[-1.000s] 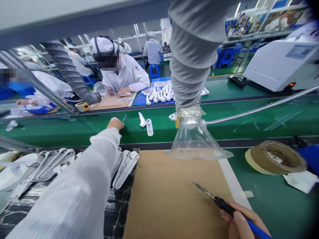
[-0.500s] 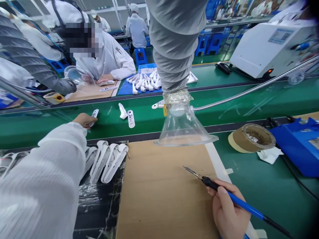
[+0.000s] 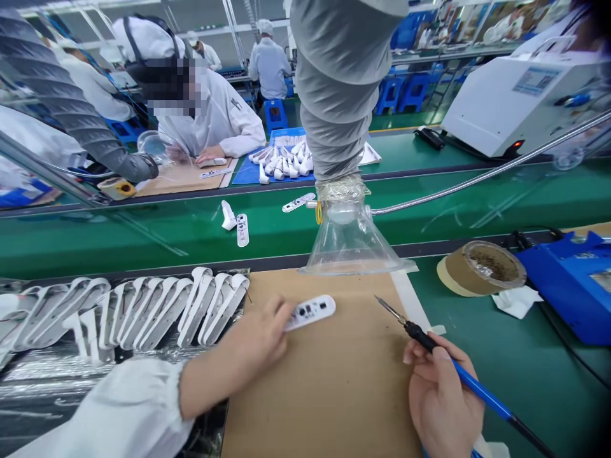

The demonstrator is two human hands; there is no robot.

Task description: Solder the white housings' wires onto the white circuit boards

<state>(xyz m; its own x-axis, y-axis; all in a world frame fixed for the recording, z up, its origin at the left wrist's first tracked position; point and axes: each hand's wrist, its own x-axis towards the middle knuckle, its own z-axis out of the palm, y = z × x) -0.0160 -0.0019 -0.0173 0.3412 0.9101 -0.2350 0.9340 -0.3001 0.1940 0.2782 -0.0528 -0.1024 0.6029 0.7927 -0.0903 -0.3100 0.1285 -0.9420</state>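
Observation:
My left hand (image 3: 260, 331) grips one end of a white oblong circuit board (image 3: 315, 310) with dark components, over the brown cardboard sheet (image 3: 315, 401). The fingers are closed on its left end and slightly blurred. On the right, my right hand (image 3: 443, 394) holds a soldering iron (image 3: 424, 340) with a blue and black handle. Its metal tip points up and left, apart from the board. Several white curved plastic housings (image 3: 162, 312) lie in a row on the black wrapped surface left of the cardboard.
A clear fume hood (image 3: 353, 248) on a grey duct hangs above the cardboard's far edge. On the green conveyor belt lie another board (image 3: 242, 230), a white part (image 3: 228, 215) and a further board (image 3: 298, 202). A tape roll (image 3: 482, 267) stands right. A co-worker (image 3: 210, 108) sits opposite.
My left hand has come back from the conveyor belt to the cardboard, bringing a circuit board. The soldering iron has shifted slightly right. Parts on the belt have moved a little left.

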